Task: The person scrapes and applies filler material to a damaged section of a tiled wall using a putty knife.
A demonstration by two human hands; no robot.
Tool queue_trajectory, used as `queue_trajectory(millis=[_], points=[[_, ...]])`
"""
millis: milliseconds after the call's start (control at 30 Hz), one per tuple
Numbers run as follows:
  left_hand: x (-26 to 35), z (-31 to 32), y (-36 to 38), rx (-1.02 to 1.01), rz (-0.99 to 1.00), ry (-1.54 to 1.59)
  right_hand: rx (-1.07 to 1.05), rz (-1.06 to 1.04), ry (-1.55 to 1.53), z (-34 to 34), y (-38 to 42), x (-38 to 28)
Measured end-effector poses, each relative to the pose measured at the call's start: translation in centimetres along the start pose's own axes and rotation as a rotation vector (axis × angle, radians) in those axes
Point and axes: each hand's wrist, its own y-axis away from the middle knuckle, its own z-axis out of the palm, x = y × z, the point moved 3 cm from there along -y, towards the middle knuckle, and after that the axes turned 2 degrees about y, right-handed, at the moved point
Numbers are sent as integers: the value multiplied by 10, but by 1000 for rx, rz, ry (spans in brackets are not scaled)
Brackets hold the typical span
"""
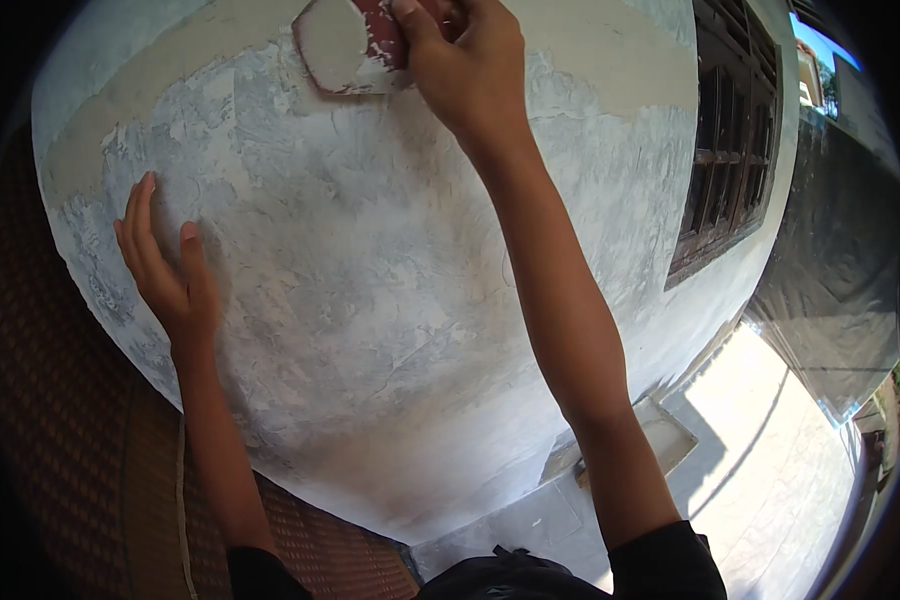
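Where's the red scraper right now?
Top of the head view, just left of centre: red scraper held in the right hand, at the wall.

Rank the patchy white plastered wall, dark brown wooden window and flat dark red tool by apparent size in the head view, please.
1. Patchy white plastered wall
2. Dark brown wooden window
3. Flat dark red tool, partly hidden by the right hand

Bright daylight at right; sunlit floor (pixel 800 470) near blown out, hard-edged shadows across it. Wall (pixel 370 260) gets softer light, faint shade beside left hand (pixel 168 275); woven panel (pixel 60 370) dim. Heavy fisheye bowing, black vignetted corners, centre reasonably sharp.
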Motion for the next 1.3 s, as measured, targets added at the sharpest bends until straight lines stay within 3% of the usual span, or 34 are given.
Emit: queue_trajectory(millis=[67,167,200,267,300,400,600,733,867,1033,1300], points=[[-1,0,0,13,-6,-23,0,-8,57,23,-1,3],[-2,0,0,8,-11,-16,43,33,97,2,-10,16],[-1,-2,0,5,-15,-24,78,14,232,-15,-14,25],[2,-2,-1,-3,-10,-22,43,272,53,-56,-21,50],[1,-2,-1,-4,-14,-28,91,228,271,-91,-25,60],[-1,-1,-1,-7,-7,-40,153,268,113,-176,-39,112],[10,4,2,-9,-26,-44,255,513,-73,-230,-11,96],[52,25,17,-50,-37,37,231,580,-275,-251,28,105],[107,57,47,-134,-51,153,184,721,-312,-282,96,106],[179,102,84,-270,-111,320,279,916,-290,-333,172,112],[282,179,111,-360,-95,636,466,875,-173,-430,231,83]])
